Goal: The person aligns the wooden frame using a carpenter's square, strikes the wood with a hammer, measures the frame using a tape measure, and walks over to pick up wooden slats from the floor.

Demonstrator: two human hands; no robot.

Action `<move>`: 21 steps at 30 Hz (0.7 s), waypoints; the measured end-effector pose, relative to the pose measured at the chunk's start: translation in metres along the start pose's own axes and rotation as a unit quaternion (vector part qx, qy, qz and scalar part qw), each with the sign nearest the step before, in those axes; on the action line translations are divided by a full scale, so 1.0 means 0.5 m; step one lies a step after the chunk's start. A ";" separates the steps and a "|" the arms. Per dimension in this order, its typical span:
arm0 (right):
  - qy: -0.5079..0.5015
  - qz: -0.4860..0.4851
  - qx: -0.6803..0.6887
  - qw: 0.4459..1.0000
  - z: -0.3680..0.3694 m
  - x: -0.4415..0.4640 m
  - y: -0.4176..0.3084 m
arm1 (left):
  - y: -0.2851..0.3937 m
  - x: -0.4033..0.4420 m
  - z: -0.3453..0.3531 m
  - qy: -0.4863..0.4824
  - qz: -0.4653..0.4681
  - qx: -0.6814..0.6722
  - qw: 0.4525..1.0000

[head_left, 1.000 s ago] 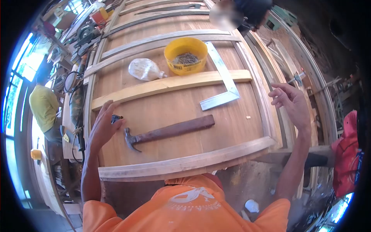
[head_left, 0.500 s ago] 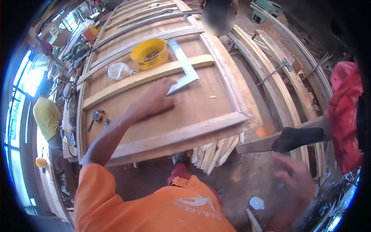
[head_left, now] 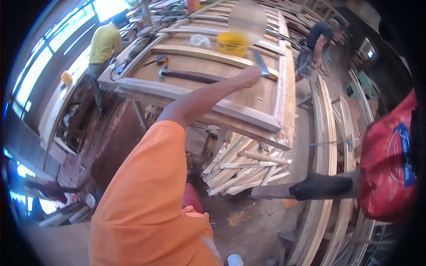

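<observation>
My left hand reaches across the wooden frame panel and is closed on the metal square, near its corner; the fingertips are partly hidden. The square's blade points back toward the yellow tub. Left of my hand lies a hammer, its handle end covered by my forearm. A tape measure rests near the panel's left side. Beside the tub is a clear plastic bag. My right hand is out of view.
A pile of wood strips lies below the panel's front edge. Long boards run along the right, by a red bag and a black-wrapped beam. One person stands at left, another at back right.
The view has swung right. My left hand has moved from beside the tape measure, across the hammer, to the square. My right hand has left the view.
</observation>
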State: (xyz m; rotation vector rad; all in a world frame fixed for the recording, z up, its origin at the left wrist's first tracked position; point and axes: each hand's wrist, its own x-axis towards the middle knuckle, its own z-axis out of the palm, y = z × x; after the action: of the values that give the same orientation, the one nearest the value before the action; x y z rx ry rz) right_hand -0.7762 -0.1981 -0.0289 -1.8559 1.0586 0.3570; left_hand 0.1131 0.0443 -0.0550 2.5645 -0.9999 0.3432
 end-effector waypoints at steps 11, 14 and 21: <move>-0.168 -0.304 0.012 0.937 0.334 0.092 -0.669 | -0.043 -0.340 -0.520 0.161 0.068 -0.125 0.977; -0.129 -0.516 -0.079 0.843 0.568 0.105 -1.076 | -0.183 -0.495 -0.669 0.159 0.005 -0.099 0.982; -0.003 -0.721 -0.301 0.624 1.254 0.387 -1.659 | -0.406 -0.949 -0.870 0.165 -0.218 -0.019 0.962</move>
State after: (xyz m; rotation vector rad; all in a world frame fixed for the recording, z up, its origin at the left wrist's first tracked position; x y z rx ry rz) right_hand 0.1078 0.3815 0.0091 -2.6255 -0.9126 -0.3242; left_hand -0.1282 0.6492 0.1216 2.4905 -0.3077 0.5913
